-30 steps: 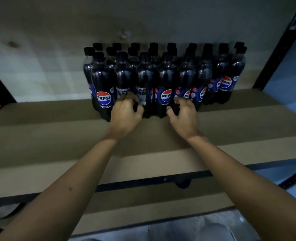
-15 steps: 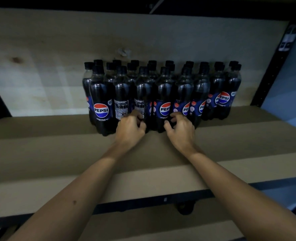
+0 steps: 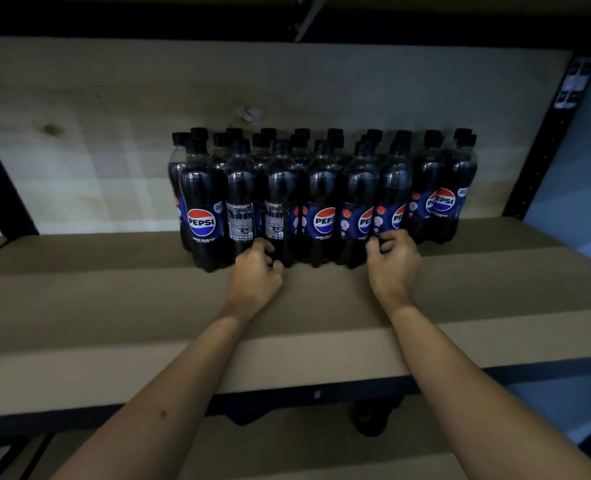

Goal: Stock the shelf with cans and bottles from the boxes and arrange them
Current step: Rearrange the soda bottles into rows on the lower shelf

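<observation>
Several black-capped Pepsi bottles (image 3: 323, 202) stand in tight rows at the back middle of the brown shelf board (image 3: 114, 306). My left hand (image 3: 255, 273) reaches into the front row, with fingers and thumb curled round the base of a bottle (image 3: 280, 206) whose label back faces out. My right hand (image 3: 394, 263) is farther right, its curled fingers gripping the base of another front-row bottle (image 3: 393, 202). Both bottles stand upright on the board.
A pale plywood back panel (image 3: 96, 150) closes the shelf behind the bottles. Black uprights stand at the left (image 3: 3, 188) and right (image 3: 543, 140). Bare board lies on both sides of the bottles and in front. A lower shelf (image 3: 287, 452) shows below.
My right hand has shifted right, from beside the left hand to a bottle farther along the front row. The left hand stays at a bottle base. The view has tilted up.
</observation>
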`<state>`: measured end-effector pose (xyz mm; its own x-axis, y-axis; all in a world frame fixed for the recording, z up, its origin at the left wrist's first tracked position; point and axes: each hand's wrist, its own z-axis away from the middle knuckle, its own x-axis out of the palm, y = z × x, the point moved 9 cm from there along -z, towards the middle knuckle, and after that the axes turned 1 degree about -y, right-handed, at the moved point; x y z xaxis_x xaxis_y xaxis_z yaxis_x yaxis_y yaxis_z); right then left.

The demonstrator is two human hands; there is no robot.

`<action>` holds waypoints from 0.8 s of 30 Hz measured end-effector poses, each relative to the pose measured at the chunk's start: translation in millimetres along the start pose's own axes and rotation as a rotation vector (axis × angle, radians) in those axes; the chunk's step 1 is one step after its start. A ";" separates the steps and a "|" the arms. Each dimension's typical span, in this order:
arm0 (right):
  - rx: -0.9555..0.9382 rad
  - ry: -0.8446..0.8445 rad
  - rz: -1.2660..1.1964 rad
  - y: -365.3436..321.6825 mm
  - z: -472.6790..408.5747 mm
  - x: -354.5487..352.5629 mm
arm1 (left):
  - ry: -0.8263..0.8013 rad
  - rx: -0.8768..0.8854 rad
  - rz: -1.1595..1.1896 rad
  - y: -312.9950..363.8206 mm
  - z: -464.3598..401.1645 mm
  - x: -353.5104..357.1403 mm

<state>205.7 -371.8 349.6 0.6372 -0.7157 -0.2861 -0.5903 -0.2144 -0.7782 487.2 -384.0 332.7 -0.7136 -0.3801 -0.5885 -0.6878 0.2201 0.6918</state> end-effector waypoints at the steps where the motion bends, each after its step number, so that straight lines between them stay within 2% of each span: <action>1: 0.043 0.027 -0.006 8.1 -3.8 -3.4 | 0.005 -0.010 0.001 -0.7 0.3 -0.9; 3: 0.139 0.043 -0.019 20.9 -9.3 -7.2 | 0.010 -0.016 -0.009 -0.5 1.2 -2.3; 6: 0.276 -0.101 -0.109 38.8 -17.5 6.1 | 0.015 0.029 -0.060 5.6 4.9 -3.4; 9: 0.275 -0.260 -0.193 45.6 -23.7 22.1 | 0.033 0.112 -0.143 14.6 8.8 -3.5; 12: 0.231 -0.340 -0.202 42.5 -26.5 25.7 | 0.032 0.154 -0.199 19.2 10.6 -1.7; 16: 0.202 -0.363 -0.199 41.3 -30.8 28.0 | 0.033 0.175 -0.230 18.9 10.8 0.0; 24: 0.202 -0.302 -0.226 44.0 -24.9 15.0 | 0.013 0.297 -0.294 31.4 18.1 2.1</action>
<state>176.9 -408.5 325.0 0.8735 -0.4326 -0.2233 -0.3293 -0.1874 -0.9254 461.7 -361.7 345.5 -0.4808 -0.4762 -0.7362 -0.8718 0.3494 0.3433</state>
